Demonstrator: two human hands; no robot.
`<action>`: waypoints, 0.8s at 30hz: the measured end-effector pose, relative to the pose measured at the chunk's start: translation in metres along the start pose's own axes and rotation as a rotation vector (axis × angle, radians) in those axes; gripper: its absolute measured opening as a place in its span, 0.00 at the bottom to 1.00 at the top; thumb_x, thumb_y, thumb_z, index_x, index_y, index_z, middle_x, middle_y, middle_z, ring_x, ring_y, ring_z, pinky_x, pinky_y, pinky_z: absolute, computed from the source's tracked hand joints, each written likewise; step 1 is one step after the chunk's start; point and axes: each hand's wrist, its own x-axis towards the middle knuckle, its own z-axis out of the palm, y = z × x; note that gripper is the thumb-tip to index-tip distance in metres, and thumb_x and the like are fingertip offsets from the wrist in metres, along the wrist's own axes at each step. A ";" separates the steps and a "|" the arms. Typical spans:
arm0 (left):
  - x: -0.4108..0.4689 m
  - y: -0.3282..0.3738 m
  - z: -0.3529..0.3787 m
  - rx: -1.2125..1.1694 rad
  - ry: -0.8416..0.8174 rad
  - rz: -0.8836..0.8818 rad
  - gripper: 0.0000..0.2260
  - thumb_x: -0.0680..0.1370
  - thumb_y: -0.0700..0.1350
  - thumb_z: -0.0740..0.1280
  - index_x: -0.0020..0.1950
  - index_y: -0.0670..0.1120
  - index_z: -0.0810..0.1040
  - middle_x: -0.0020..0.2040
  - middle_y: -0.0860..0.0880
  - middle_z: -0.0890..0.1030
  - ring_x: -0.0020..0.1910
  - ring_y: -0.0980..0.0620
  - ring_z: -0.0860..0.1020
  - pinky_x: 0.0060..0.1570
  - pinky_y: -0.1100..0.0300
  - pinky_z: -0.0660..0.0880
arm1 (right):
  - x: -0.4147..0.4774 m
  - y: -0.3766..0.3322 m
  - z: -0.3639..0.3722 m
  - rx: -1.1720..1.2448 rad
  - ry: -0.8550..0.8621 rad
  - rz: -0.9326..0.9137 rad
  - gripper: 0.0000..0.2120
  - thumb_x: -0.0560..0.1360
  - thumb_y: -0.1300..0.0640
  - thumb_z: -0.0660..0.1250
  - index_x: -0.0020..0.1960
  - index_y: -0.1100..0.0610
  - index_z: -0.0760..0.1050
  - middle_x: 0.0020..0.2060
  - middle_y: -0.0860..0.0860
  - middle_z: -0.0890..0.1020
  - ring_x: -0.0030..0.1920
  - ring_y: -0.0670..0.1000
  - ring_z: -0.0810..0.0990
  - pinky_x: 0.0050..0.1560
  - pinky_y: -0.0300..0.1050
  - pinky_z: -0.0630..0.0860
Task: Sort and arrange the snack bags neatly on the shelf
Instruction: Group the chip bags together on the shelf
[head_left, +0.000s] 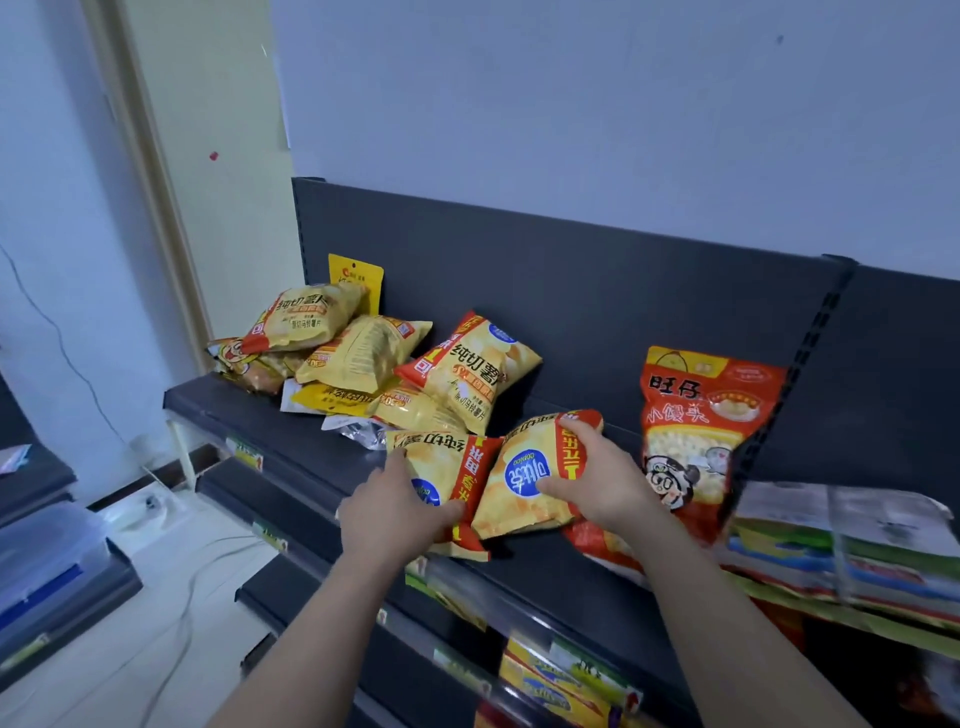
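1. Storage box (47, 561) of clear plastic sits at the far left on a low dark rack, and a pale cable (192, 587) trails across the floor beside it.
2. Along the left end of the dark shelf (291, 447) lies a loose heap of chip bags (332, 353). They are yellow with red edges and overlap at odd angles.
3. Behind the heap, a flat yellow pouch (356, 275) stands against the back panel.
4. Right of the heap, a leaning chip bag (467, 374) is propped on the others and tilts toward the back panel.
5. Nearer the shelf's front edge, the left hand (389, 514) grips the left chip bag (447, 462). The fingers are spread over its front and the thumb is hooked at its near corner.
6. Touching that bag on its right is the right chip bag (524, 483), with its print upside down. The right hand (608, 483) clasps it, fingers curled over the far red edge and thumb pressed on the front.
7. A red snack bag (696, 431) stands upright against the back panel, just right of the right hand.
8. A second red bag (597, 545) lies flat, partly hidden under the right wrist.
9. Flat packets (857, 540) are stacked on the neighbouring shelf section at the far right.
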 end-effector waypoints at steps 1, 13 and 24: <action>0.007 0.005 0.006 0.064 0.014 0.007 0.40 0.63 0.69 0.67 0.69 0.51 0.64 0.58 0.49 0.77 0.56 0.46 0.77 0.56 0.51 0.73 | 0.011 0.003 0.002 -0.031 -0.013 0.008 0.39 0.71 0.49 0.75 0.75 0.43 0.58 0.57 0.48 0.76 0.55 0.51 0.77 0.57 0.50 0.78; 0.040 0.017 0.043 0.202 0.064 0.019 0.50 0.64 0.75 0.64 0.76 0.50 0.54 0.65 0.46 0.71 0.63 0.44 0.73 0.59 0.50 0.69 | 0.068 0.026 0.025 -0.275 -0.030 0.050 0.37 0.74 0.43 0.66 0.77 0.43 0.51 0.62 0.54 0.72 0.58 0.56 0.75 0.62 0.56 0.72; 0.024 0.037 0.024 0.042 0.201 0.309 0.40 0.70 0.66 0.68 0.75 0.45 0.64 0.71 0.41 0.69 0.70 0.40 0.65 0.69 0.45 0.60 | 0.005 0.019 0.000 -0.325 0.220 0.101 0.32 0.75 0.42 0.65 0.76 0.48 0.60 0.74 0.57 0.64 0.73 0.59 0.63 0.71 0.56 0.63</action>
